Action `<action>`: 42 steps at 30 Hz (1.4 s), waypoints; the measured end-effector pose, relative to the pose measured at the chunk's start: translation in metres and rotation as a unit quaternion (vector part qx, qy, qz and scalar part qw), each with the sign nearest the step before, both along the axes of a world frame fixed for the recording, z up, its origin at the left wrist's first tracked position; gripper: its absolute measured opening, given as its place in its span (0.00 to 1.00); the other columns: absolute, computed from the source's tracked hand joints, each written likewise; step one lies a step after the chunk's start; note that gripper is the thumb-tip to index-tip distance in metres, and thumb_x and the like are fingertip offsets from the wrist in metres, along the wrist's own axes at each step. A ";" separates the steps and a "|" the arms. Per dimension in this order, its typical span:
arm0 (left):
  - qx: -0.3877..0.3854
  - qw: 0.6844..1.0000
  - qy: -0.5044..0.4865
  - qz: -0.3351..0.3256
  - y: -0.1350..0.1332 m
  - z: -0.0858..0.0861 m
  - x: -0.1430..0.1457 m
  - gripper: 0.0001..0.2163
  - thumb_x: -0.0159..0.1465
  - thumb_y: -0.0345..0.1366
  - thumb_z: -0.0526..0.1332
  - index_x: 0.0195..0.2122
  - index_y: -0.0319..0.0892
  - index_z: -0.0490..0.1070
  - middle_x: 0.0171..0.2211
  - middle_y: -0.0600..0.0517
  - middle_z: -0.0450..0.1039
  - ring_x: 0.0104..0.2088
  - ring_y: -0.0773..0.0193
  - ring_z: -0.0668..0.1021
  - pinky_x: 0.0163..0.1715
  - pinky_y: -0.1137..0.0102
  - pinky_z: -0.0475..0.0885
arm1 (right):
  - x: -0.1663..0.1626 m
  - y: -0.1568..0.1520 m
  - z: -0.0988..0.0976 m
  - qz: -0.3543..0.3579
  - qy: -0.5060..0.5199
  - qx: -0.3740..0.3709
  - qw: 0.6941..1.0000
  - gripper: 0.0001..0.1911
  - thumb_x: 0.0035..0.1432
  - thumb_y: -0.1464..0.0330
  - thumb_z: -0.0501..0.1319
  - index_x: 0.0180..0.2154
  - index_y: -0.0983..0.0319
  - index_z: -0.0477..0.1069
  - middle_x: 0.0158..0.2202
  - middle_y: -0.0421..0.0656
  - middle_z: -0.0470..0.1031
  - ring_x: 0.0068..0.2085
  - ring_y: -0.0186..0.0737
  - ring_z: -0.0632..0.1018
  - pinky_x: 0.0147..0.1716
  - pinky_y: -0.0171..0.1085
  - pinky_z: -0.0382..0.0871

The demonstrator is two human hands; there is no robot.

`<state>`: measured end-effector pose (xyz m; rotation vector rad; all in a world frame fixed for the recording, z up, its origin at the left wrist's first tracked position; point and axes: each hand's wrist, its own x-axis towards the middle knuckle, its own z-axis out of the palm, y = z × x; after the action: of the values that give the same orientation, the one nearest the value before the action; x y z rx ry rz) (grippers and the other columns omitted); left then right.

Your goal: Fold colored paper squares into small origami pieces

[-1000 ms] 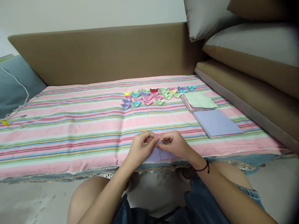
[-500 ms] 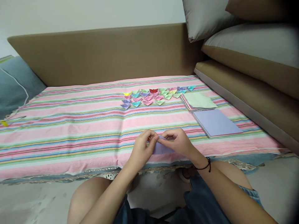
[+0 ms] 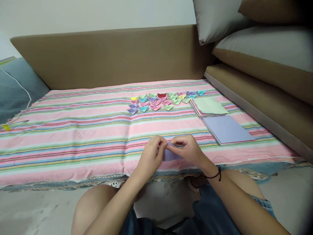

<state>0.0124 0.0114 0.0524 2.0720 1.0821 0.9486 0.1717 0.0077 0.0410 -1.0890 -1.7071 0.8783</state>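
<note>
A sheet of purple paper [image 3: 171,156] is held low over the near part of the striped cloth [image 3: 97,133]. My left hand [image 3: 153,151] pinches its upper left edge between thumb and fingers. Close beside it, my right hand [image 3: 187,148] pinches the same paper near the top, with the fingertips of both hands almost touching. The paper's lower part hangs below my fingers; its upper folds are largely hidden behind them. Beyond my hands, several small folded paper boats [image 3: 156,107] in many colours stand in rows.
A stack of purple-topped paper [image 3: 228,129] and a stack topped with pale green sheets [image 3: 210,106] lie to the right. Large cushions [image 3: 264,55] are piled at the right edge. A brown backrest [image 3: 110,58] runs along the back. A white cable [image 3: 22,86] is at far left.
Both hands stay pinched on the purple paper. My left fingers have closed in slightly around its edge. The whole view has shifted very slightly.
</note>
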 end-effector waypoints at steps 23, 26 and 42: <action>0.034 0.999 -0.020 -0.031 0.002 0.002 -0.004 0.06 0.63 0.30 0.51 0.28 0.41 0.62 0.27 0.53 0.64 0.30 0.66 0.67 0.32 0.71 0.62 | 0.002 0.001 0.003 0.019 0.000 -0.020 1.000 0.12 0.51 0.65 0.61 0.21 0.66 0.72 0.18 0.39 0.68 0.22 0.31 0.65 0.21 0.32 0.58; 0.034 0.999 -0.023 -0.030 0.002 0.003 -0.003 0.06 0.63 0.30 0.52 0.28 0.41 0.62 0.27 0.53 0.64 0.30 0.66 0.67 0.32 0.71 0.63 | 0.002 0.001 0.004 0.016 -0.013 -0.014 1.000 0.13 0.51 0.65 0.61 0.20 0.65 0.72 0.17 0.39 0.67 0.22 0.31 0.65 0.21 0.32 0.58; 0.048 0.999 -0.019 -0.013 0.001 0.000 0.001 0.07 0.64 0.33 0.50 0.29 0.42 0.61 0.27 0.53 0.63 0.30 0.65 0.67 0.31 0.70 0.62 | 0.008 0.000 0.011 -0.020 0.036 -0.016 0.999 0.09 0.51 0.65 0.62 0.24 0.63 0.76 0.23 0.43 0.76 0.27 0.38 0.74 0.26 0.35 0.67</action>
<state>0.0137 0.0119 0.0526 2.1314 1.0059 1.0419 0.1800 0.0073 0.0519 -1.0963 -1.6113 0.9122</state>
